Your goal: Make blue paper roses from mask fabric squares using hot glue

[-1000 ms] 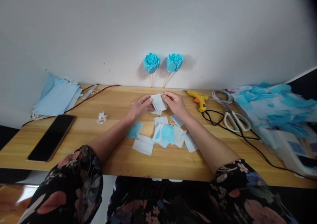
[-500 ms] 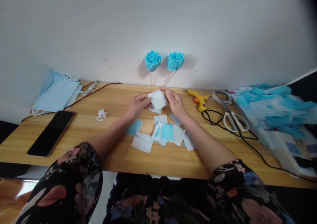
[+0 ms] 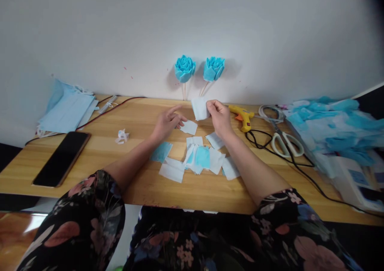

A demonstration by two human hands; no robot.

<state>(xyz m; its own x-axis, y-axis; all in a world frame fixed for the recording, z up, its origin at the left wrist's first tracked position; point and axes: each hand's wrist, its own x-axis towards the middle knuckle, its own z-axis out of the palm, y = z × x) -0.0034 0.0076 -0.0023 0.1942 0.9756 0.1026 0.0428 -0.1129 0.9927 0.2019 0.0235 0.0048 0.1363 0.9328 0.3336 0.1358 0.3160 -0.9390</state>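
Between thumb and fingers my right hand [image 3: 220, 117] pinches a pale fabric square [image 3: 200, 108], raised over the back of the table. My left hand [image 3: 170, 123] has its fingers apart, with another white square [image 3: 189, 126] lying just beside its fingertips. Closer to me, several cut squares lie scattered and overlapping: a blue piece [image 3: 203, 157] in the middle, a white piece [image 3: 172, 170] to its left and a darker blue piece [image 3: 161, 151] by my left forearm. Two blue fabric roses, one left [image 3: 185, 68] and one right [image 3: 214, 68], lean on the wall on thin sticks.
A yellow glue gun [image 3: 242, 117] and white-handled scissors [image 3: 287, 144] lie to the right with a black cord. Beyond them is a heap of blue and white fabric [image 3: 333, 123]. At left are face masks [image 3: 66, 109], a phone [image 3: 62, 159] and a crumpled scrap [image 3: 122, 136].
My hands have moved apart. The left let go of the squares; one now lies on the table, while the right has lifted another slightly to the right.
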